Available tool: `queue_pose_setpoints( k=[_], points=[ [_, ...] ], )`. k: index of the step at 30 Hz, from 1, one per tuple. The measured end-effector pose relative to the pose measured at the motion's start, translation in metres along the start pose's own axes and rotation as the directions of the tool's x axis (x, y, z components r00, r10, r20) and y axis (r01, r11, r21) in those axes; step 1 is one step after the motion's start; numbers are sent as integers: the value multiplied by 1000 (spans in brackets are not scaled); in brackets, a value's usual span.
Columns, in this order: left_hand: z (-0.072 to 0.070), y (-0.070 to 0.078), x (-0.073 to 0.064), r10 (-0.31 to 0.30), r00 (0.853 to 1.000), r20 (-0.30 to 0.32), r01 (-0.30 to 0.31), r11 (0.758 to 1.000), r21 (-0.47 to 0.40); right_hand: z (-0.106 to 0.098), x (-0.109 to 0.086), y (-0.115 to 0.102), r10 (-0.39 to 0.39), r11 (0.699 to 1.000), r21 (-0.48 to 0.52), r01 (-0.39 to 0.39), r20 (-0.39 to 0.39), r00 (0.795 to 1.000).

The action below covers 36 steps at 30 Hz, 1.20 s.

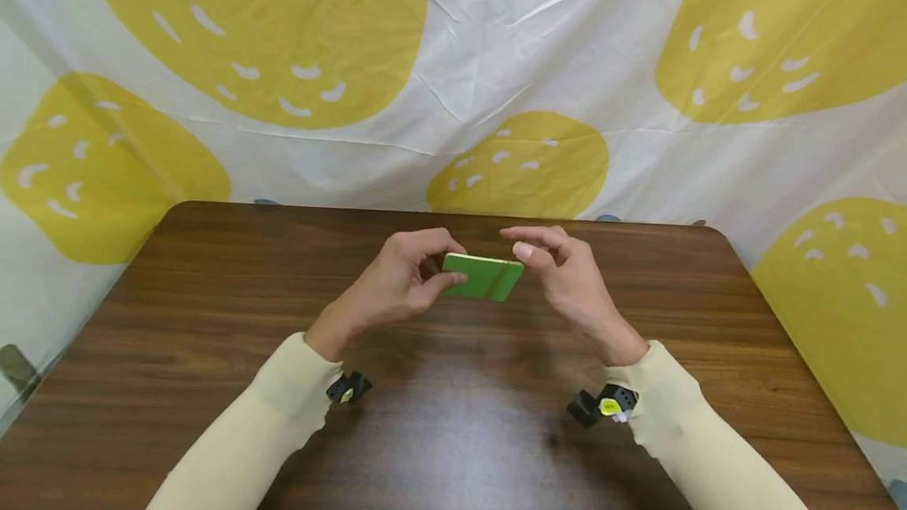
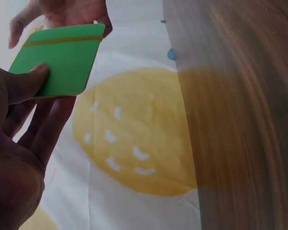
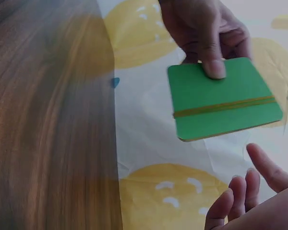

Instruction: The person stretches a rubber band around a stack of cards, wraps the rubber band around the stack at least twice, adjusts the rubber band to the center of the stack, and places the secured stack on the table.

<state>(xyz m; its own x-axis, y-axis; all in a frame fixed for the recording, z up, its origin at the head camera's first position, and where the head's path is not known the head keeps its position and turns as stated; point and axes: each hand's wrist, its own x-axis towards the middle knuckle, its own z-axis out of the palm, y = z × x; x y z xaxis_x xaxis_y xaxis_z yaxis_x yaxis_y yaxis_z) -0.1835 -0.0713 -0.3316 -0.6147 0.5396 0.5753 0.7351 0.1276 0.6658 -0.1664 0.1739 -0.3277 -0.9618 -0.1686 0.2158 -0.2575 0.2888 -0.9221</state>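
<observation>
Left hand pinches a green pad; right hand hovers beside it

The pad hangs in the air above the brown table, toward its far edge. Taking the pad as the centre of a dial in the head view, the left hand sits at nine o'clock. Its thumb presses flat on the near face and its fingers bend behind, closing on that end.

The right hand sits at three o'clock, holding nothing. Its thumb and index finger stand apart, the index tip reaching to one o'clock and the thumb tip to two, near the pad's corner. The right wrist view shows a gap between its fingers and the pad; whether the thumb touches the corner, I cannot tell.

A thin yellowish band crosses the pad, nearer its three o'clock end. Cream sleeves run down toward seven and five o'clock, each with a black wrist device at the cuff. At twelve o'clock, behind the table, hangs white cloth with big yellow shapes.
</observation>
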Motion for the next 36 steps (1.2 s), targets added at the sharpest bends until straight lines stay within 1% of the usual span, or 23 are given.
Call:
queue_pose_setpoints(
  k=[3,5,7,10,14,17,19,21,24,28,33,36],
  points=[
    [1,-3,-2,-44,999,-28,43,999,-7,-3,-1,-1,1,998,65,-2,9,1000],
    [1,-3,-1,-73,996,-43,72,997,-21,-4,-2,-1,-15,996,86,13,26,1000],
    [1,-3,0,-100,994,-43,99,994,-34,-5,-3,0,-40,994,100,35,46,998],
    [2,-3,0,-143,989,-26,141,989,-54,-5,-2,2,-86,992,100,80,57,995],
    [4,-2,0,-197,980,-6,196,977,-90,-5,-1,2,-136,987,97,130,55,989],
    [5,-2,0,-228,974,7,227,966,-123,-4,-1,2,-145,985,99,140,40,989],
    [4,-3,1,-248,969,5,246,958,-146,-2,-2,2,-145,985,101,142,26,989],
    [2,-3,1,-268,963,-12,262,949,-175,-2,-1,2,-151,984,100,149,10,989],
    [1,-2,2,-285,956,-72,263,938,-225,-1,-1,3,-159,982,98,159,-10,987],
    [1,-2,3,-285,946,-153,237,933,-271,0,-1,5,-161,982,94,163,-26,987],
    [4,-2,3,-270,939,-215,204,937,-284,1,-1,4,-163,981,99,165,-30,986],
    [6,-1,3,-247,939,-240,175,942,-285,0,-1,4,-158,982,97,161,-31,987]
  ],
)
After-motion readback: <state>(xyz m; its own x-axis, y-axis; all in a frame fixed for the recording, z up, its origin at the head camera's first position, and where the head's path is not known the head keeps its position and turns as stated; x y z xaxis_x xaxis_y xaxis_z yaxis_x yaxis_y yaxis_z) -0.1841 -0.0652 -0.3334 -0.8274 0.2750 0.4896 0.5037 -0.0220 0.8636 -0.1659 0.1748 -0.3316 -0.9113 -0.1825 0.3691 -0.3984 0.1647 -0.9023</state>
